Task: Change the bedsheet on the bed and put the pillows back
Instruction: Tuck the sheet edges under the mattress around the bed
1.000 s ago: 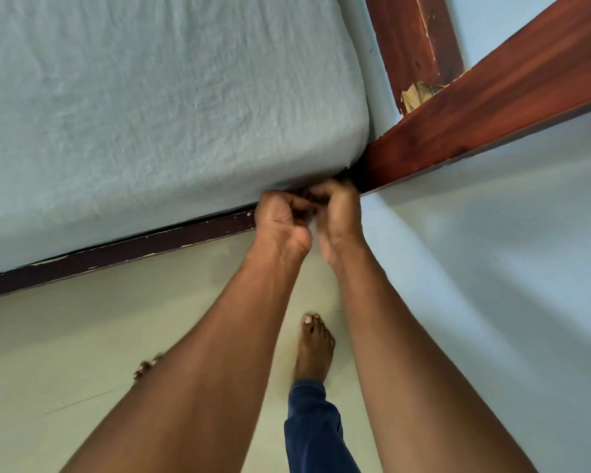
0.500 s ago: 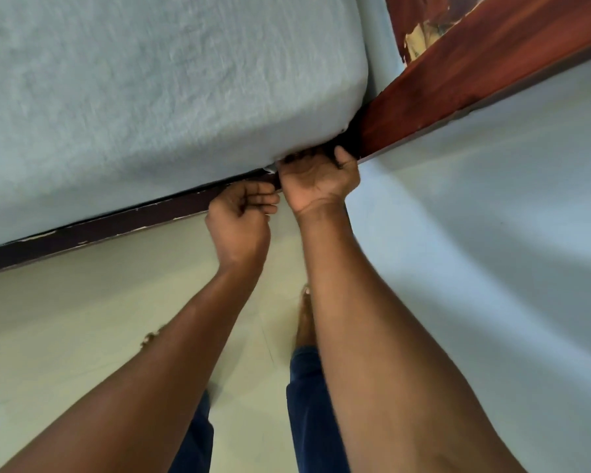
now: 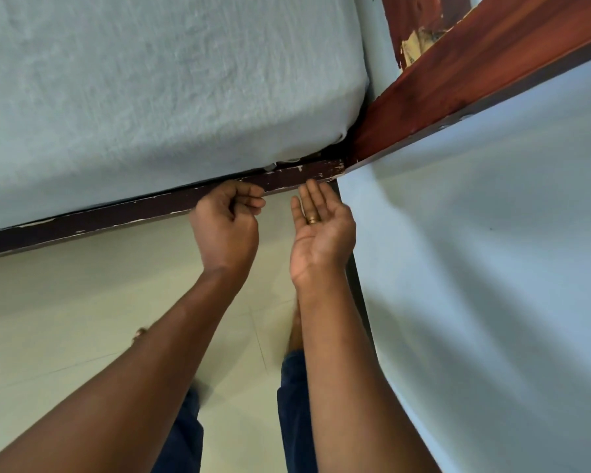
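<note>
Bedsheet [image 3: 151, 97], pale blue, is seen stretched smooth over the mattress, w/ corner tucked in by the dark bed rail [image 3: 116, 213]. Left hand [image 3: 226, 223] is curled, nothing held; right hand [image 3: 321, 230] is spread, palm up. Pillows not in view, prob. yet to be replaced.

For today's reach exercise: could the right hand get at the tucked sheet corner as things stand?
Probably yes: the right hand is open, palm up, fingertips at the bed rail below the sheet corner, and nothing blocks the gap.
</note>
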